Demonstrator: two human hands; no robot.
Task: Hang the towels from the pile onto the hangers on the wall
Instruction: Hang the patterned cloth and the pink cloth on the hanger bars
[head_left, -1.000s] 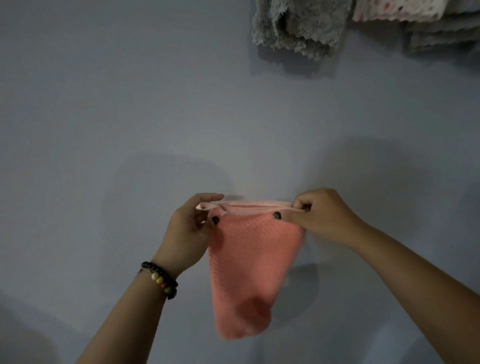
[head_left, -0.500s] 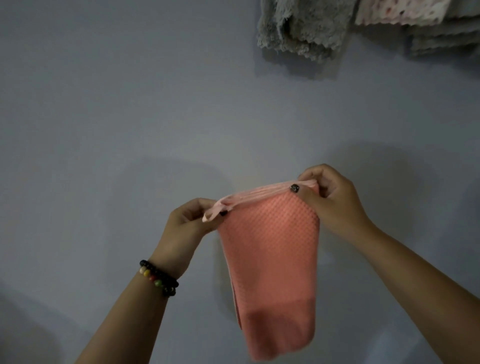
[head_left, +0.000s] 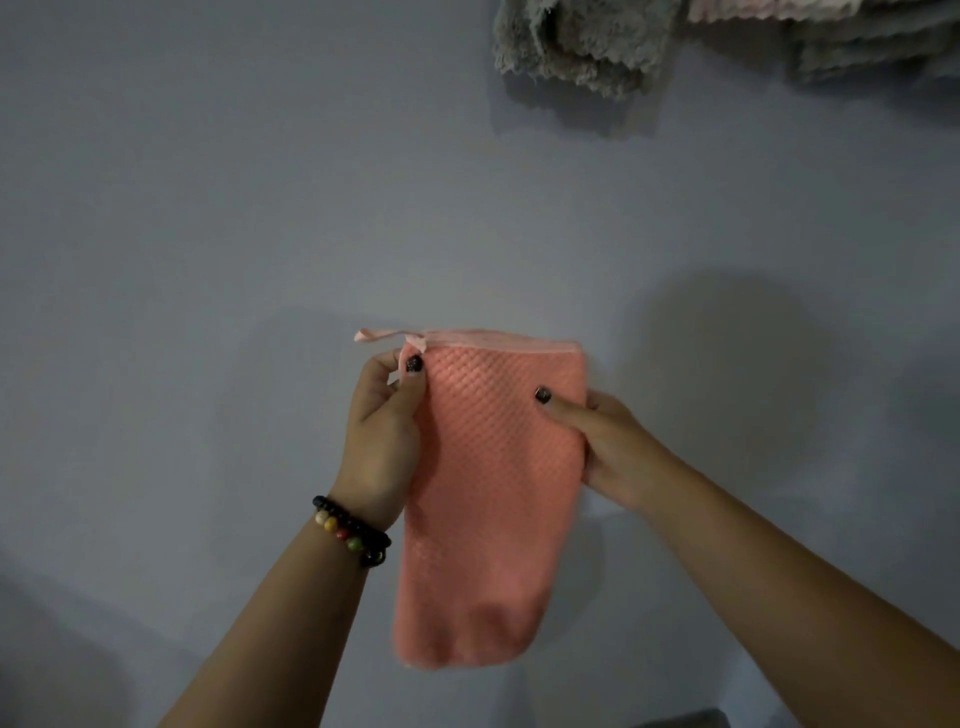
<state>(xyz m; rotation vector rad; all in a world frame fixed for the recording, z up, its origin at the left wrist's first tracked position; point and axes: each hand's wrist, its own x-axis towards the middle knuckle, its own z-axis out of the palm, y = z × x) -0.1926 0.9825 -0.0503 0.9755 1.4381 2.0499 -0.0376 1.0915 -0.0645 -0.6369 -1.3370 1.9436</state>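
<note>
- Hanging mid-frame before the wall (head_left: 208, 208), the pink towel (head_left: 493, 509) is pinched at its upper corner by the left hand (head_left: 382, 441).
- Its right edge is gripped by the right hand (head_left: 608, 447).
- Grey towels (head_left: 582, 41) are seen at upper right.

One pink towel (head_left: 493, 499). One hanging loop (head_left: 376, 336). Two hands: left hand (head_left: 382, 441), right hand (head_left: 613, 447). One bead bracelet (head_left: 352, 530). One grey towel (head_left: 582, 41) on wall; others cropped, uncountable.

– Did you catch any lettering from your end – a label, a brand, a number?
– I looked, and nothing was readable on anything – no print, no tag, no sign.
</note>
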